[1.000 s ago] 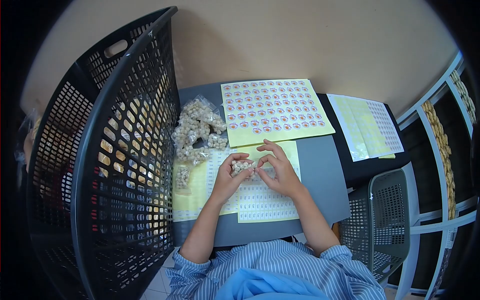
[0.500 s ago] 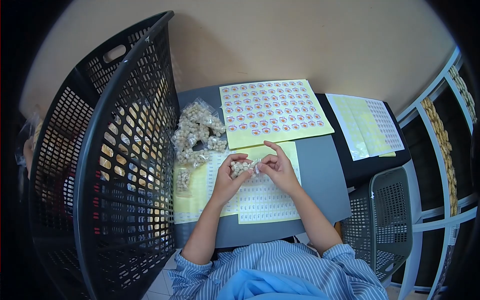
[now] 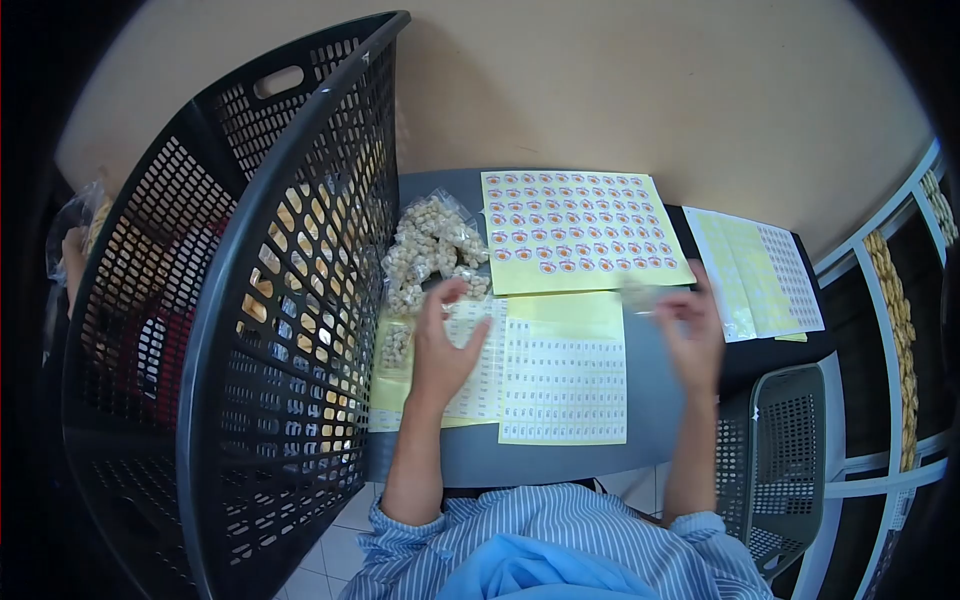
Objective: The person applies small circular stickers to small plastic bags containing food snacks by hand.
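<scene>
My left hand [image 3: 447, 345] is open, thumb and fingers apart and nothing in it, above a sheet of small printed labels [image 3: 475, 375]. Just beyond it lies a pile of small clear bags [image 3: 432, 250] filled with pale, round pieces. Another filled bag [image 3: 397, 345] lies flat to its left. My right hand [image 3: 692, 330], smeared by motion, is over the table's right side. At its fingertips is a blurred small clear bag [image 3: 637, 297] with pale contents. A second label sheet [image 3: 565, 385] lies between my hands, and a yellow sheet of round orange-and-white stickers [image 3: 580, 225] is behind it.
A tall dark plastic basket [image 3: 285, 110] stands close on the left, packed items showing through its holes. More sticker sheets [image 3: 760, 270] rest on a black surface at right. A lower green-grey basket [image 3: 790, 450] stands beside the table. Another person's hand [image 3: 74, 255] shows at far left.
My hands have parted. The right hand has moved right with the small bag, while the left has let go and opened. The view has shifted slightly, so the scene sits further right.
</scene>
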The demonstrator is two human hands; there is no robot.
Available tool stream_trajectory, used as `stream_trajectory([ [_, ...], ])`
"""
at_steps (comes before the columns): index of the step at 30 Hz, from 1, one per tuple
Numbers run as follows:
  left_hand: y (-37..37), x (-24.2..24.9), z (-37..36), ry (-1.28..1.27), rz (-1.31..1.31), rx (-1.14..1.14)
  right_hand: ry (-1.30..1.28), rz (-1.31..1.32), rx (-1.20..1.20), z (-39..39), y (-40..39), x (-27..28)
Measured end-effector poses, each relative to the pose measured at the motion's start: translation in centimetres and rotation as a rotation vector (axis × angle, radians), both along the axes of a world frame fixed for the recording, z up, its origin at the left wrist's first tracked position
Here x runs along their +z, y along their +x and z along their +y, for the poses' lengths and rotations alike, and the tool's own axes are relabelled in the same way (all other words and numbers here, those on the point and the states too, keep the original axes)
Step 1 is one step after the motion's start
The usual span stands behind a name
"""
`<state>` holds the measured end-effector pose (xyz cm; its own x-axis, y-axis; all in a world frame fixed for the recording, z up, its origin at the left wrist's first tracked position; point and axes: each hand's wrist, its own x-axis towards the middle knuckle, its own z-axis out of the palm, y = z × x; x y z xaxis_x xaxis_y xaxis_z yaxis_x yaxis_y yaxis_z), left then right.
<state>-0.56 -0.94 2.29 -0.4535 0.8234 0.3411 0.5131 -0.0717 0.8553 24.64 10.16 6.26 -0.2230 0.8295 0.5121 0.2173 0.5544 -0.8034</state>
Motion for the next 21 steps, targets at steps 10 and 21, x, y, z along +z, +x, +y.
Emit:
stream_trajectory([
  [10, -0.2, -0.6, 0.4, -0.251, 0.453, 0.167, -0.171, -0.680, -1.301, -2.2, 31.6, -8.5],
  [21, -0.3, -2.5, 3.3, -0.160, 0.640, 0.122, -0.967, -0.885, -1.375, -5.9, 42.1, -21.3],
])
